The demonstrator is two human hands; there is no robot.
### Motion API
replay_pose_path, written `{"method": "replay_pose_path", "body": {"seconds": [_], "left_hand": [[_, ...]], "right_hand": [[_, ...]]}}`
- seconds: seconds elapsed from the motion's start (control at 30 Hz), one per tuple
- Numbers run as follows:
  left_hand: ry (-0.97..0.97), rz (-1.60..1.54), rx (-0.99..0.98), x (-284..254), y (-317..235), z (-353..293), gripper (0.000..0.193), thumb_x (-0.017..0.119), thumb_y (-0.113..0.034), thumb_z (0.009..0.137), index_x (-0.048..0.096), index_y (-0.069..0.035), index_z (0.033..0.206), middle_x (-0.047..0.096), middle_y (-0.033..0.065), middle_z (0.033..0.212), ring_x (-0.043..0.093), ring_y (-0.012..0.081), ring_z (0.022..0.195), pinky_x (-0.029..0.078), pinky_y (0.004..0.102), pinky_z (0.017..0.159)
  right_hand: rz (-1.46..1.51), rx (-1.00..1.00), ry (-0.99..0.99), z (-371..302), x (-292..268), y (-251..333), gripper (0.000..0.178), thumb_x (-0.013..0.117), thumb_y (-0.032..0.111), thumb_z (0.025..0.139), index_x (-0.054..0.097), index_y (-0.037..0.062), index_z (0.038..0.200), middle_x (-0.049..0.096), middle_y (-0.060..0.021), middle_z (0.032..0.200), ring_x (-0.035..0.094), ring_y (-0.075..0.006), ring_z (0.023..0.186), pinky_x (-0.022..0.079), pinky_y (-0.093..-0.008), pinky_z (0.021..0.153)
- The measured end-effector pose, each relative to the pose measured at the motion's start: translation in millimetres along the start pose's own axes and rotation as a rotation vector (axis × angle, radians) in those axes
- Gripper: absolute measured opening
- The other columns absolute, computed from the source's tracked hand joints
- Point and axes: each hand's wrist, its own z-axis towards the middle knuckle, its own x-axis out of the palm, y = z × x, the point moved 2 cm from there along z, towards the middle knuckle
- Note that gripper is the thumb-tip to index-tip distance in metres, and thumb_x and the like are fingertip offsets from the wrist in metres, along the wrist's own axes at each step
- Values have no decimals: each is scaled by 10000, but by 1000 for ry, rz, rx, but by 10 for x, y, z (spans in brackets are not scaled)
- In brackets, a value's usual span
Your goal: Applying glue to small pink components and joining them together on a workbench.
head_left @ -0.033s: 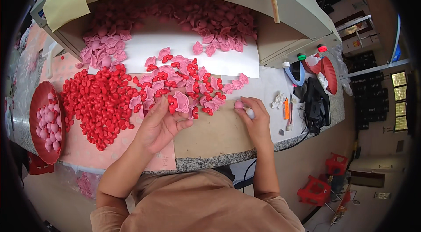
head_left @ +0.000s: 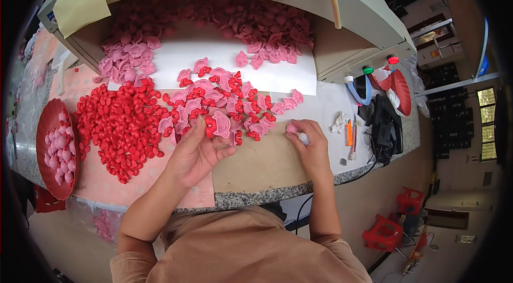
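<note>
My left hand (head_left: 195, 156) pinches a pink moulded piece with a red bow (head_left: 220, 124) between thumb and fingers, raised in front of the pile. My right hand (head_left: 312, 146) is closed, fingers bent, on a small white-and-pink object (head_left: 303, 137) whose kind I cannot make out. It is over the tan board (head_left: 256, 168), near that board's right side. Just beyond the hands lie several pink pieces with red bows (head_left: 211, 96) attached. To the left, a large heap of loose red bows (head_left: 123, 122) spreads over pink paper (head_left: 184, 196).
A red dish (head_left: 47, 187) of pink balls stands at far left. Pink pieces (head_left: 251, 26) are heaped under a grey machine hood (head_left: 352, 32) with buttons. At right lie an orange cutter (head_left: 349, 133), crumpled tissue (head_left: 339, 122) and a black cabled device (head_left: 386, 128). The granite table edge (head_left: 256, 196) runs nearest me.
</note>
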Motion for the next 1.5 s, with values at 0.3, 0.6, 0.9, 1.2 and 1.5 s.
{"method": "replay_pose_path", "body": {"seconds": [0.3,0.6,0.9,1.2,1.5], "left_hand": [[-99,-50,-133,-82,95,17,324,434,-322,950,519,-84,1152,603,68,1079,610,152,886,502,372,829],[-4,150,-91,-20,171,18,365,478,-270,936,467,-84,1250,568,33,1117,600,151,905,502,342,821],[11,198,-76,-24,186,5,407,496,-294,919,454,-75,1259,512,71,1222,506,185,1122,451,357,913],[2,205,-67,-54,205,-6,353,508,-255,919,487,-96,1233,511,77,1223,512,185,1110,448,366,908],[-1,221,-12,-96,217,6,288,534,-186,907,528,-83,1176,516,69,1219,524,181,1091,473,355,897]], "right_hand": [[-43,-7,45,-47,33,75,293,678,45,756,610,9,1039,570,-100,949,578,-201,803,466,-285,717],[542,-108,41,-26,181,882,369,769,15,645,632,12,988,549,-72,970,527,-105,756,437,-224,668],[391,-242,55,54,345,967,387,789,71,633,649,38,992,572,-90,959,568,-151,793,480,-249,630],[364,-297,32,63,404,942,387,779,47,638,641,41,1000,575,-95,935,587,-180,785,508,-277,619],[450,-235,84,10,407,847,356,761,59,676,643,26,1010,561,-85,949,547,-135,777,463,-242,638]]}}
